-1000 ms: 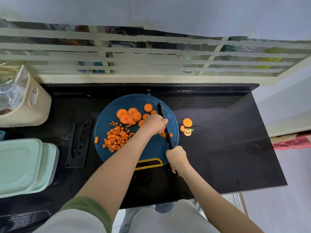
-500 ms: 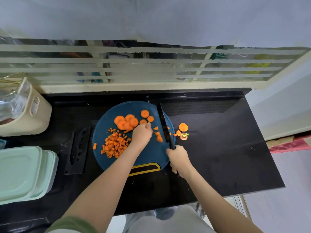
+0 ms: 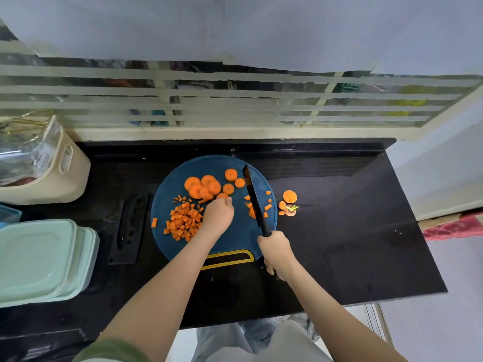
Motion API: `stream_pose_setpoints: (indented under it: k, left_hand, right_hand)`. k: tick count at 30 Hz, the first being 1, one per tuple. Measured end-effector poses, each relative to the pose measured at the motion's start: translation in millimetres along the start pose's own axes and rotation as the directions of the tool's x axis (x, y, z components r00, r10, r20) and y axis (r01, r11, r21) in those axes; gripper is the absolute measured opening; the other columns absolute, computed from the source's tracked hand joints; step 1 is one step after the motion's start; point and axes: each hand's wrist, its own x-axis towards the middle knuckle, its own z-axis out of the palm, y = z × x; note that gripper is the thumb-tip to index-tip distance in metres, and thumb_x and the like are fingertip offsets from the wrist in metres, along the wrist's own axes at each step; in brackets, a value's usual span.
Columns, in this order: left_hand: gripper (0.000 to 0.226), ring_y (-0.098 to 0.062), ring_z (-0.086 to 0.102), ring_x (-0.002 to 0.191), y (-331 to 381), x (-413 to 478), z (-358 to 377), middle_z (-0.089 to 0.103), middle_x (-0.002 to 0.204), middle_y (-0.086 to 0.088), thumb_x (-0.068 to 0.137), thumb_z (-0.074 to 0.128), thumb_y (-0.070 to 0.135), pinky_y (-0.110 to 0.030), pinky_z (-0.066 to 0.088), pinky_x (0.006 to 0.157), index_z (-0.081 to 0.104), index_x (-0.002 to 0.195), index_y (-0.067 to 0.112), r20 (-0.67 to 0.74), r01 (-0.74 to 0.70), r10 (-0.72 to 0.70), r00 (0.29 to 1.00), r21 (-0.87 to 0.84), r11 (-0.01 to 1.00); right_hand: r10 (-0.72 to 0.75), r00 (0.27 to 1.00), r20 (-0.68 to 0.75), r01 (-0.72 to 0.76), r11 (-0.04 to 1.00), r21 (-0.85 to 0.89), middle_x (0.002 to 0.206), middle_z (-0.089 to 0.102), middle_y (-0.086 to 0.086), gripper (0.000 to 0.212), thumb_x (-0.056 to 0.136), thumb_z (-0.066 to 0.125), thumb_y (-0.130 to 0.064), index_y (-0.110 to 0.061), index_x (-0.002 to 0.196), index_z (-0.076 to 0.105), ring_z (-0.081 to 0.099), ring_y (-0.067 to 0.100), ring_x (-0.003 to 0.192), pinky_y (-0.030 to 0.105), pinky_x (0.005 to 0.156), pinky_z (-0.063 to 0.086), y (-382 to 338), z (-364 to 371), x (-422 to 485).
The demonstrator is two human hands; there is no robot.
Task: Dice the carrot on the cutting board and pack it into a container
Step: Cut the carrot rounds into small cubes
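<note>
1. Across the middle of the view, a black counter (image 3: 339,231) carried everything.
2. At 9 o'clock from the board, stacked lidded tubs (image 3: 39,257) waited within reach, probably for packing; none had been opened or filled.
3. At 10 o'clock stood a cream basket (image 3: 60,186) of packets, well apart from the work.
4. The round blue board (image 3: 235,239) lay at the centre, its handle slot at 6 o'clock towards the person.
5. A black sheath (image 3: 129,228) lay just beside the board at 9 o'clock, parked off the cutting area.
6. The knife (image 3: 252,197) ran along the board's 3 o'clock side, tip towards 12. I judge it was held aside to leave room for the other hand.
7. The right hand (image 3: 275,250) was clenched round the knife handle at 5 o'clock.
8. The left hand (image 3: 218,215) sat mid-board, fingers curled onto one slice (image 3: 222,196), seemingly pinching it to bring it to the blade.
9. The carrot was all cut: uncut slices (image 3: 198,188) lay at 11 to 12 o'clock.
10. Finished dice (image 3: 183,220) were heaped at 8 o'clock, kept separate from the slices; a few fresh bits lay by the blade.
11. Ends (image 3: 289,202) lay off the board at 3 o'clock, likely discards.
12. Dicing looked about half done.
</note>
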Motion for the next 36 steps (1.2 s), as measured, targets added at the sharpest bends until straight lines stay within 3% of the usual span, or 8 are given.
stream_pose_setpoints:
  k: [5, 10, 16, 19, 26, 29, 31, 36]
  left_hand:
    - [0.042, -0.024, 0.055, 0.058, 3.6, -0.5, 5.4, 0.059, 0.083, -0.017, 0.103, 0.031, 0.034, -0.031, 0.049, 0.055, 0.055, 0.098, 0.0, 0.09, 0.078, -0.083, 0.992, 0.049, 0.996]
    - [0.032, -0.021, 0.061, 0.055, 9.5, 1.5, 6.1, 0.067, 0.081, -0.014, 0.1, 0.04, 0.039, -0.031, 0.054, 0.06, 0.05, 0.094, 0.009, 0.195, -0.014, -0.024, 0.981, 0.191, 0.981]
    - [0.03, -0.028, 0.062, 0.079, 10.6, 1.4, 14.3, 0.062, 0.092, -0.013, 0.096, 0.052, 0.038, -0.038, 0.049, 0.072, 0.05, 0.099, 0.008, 0.276, -0.109, 0.018, 0.961, 0.316, 0.943]
    - [0.026, -0.029, 0.061, 0.088, 12.4, 4.1, 17.5, 0.061, 0.098, -0.013, 0.096, 0.053, 0.036, -0.039, 0.05, 0.076, 0.05, 0.098, 0.01, 0.252, -0.074, -0.007, 0.968, 0.31, 0.948]
    - [0.026, -0.027, 0.066, 0.073, 24.7, 7.4, 14.6, 0.065, 0.09, -0.014, 0.094, 0.055, 0.032, -0.038, 0.056, 0.075, 0.054, 0.102, 0.007, 0.239, 0.049, -0.123, 0.963, 0.293, 0.955]
    - [0.016, -0.024, 0.061, 0.063, 33.8, 6.5, 13.8, 0.062, 0.081, -0.012, 0.097, 0.047, 0.022, -0.035, 0.058, 0.067, 0.053, 0.098, 0.007, 0.251, 0.116, -0.132, 0.959, 0.079, 0.99]
    - [0.023, -0.023, 0.059, 0.056, 41.9, 5.6, 10.9, 0.061, 0.074, -0.011, 0.101, 0.039, 0.028, -0.036, 0.058, 0.066, 0.051, 0.098, 0.008, 0.227, 0.109, -0.107, 0.968, 0.003, 0.994]
    - [0.041, -0.02, 0.064, 0.056, 42.3, 2.1, 6.0, 0.066, 0.074, -0.008, 0.1, 0.032, 0.049, -0.027, 0.058, 0.056, 0.051, 0.101, 0.012, 0.252, 0.012, -0.032, 0.967, 0.08, 0.997]
  right_hand:
    - [0.061, 0.998, -0.016, -0.063, 0.993, -0.103, 0.075, 0.049, 0.004, 0.007, 0.096, 0.045, -0.014, -0.009, 0.092, 0.044, 0.05, 0.015, 0.061, 0.025, 0.05, 0.044, 1.5, 5.5, 8.7]
    - [0.145, 0.987, -0.066, -0.152, 0.982, -0.112, 0.078, 0.052, 0.005, 0.012, 0.097, 0.049, -0.016, -0.012, 0.09, 0.041, 0.059, 0.021, 0.069, 0.029, 0.052, 0.05, 0.7, 12.9, 14.6]
    - [0.128, 0.988, -0.086, -0.138, 0.983, -0.123, 0.078, 0.05, 0.003, 0.008, 0.097, 0.049, -0.015, -0.011, 0.093, 0.044, 0.057, 0.019, 0.074, 0.027, 0.057, 0.051, 2.0, 18.1, 20.7]
    - [0.085, 0.994, -0.069, -0.092, 0.991, -0.101, 0.072, 0.048, 0.001, 0.02, 0.095, 0.045, -0.014, -0.015, 0.075, 0.044, 0.055, 0.023, 0.079, 0.026, 0.055, 0.044, 3.8, 17.1, 21.2]
    - [0.053, 0.998, -0.041, -0.056, 0.994, -0.094, 0.069, 0.044, -0.002, 0.027, 0.093, 0.043, -0.014, -0.021, 0.066, 0.04, 0.044, 0.013, 0.059, 0.022, 0.05, 0.038, 1.8, 17.0, 22.9]
    - [0.061, 0.998, -0.035, -0.064, 0.995, -0.077, 0.068, 0.045, -0.001, 0.026, 0.092, 0.044, -0.015, -0.02, 0.067, 0.04, 0.042, 0.011, 0.056, 0.023, 0.049, 0.038, 2.1, 18.1, 21.5]
    - [0.064, 0.997, -0.04, -0.066, 0.996, -0.051, 0.067, 0.045, -0.001, 0.026, 0.092, 0.044, -0.016, -0.02, 0.066, 0.041, 0.042, 0.012, 0.055, 0.023, 0.049, 0.038, 0.5, 18.7, 21.0]
    - [0.05, 0.998, -0.033, -0.05, 0.999, -0.008, 0.065, 0.045, 0.0, 0.025, 0.091, 0.044, -0.015, -0.019, 0.066, 0.042, 0.041, 0.013, 0.053, 0.025, 0.048, 0.036, 3.1, 21.4, 14.6]
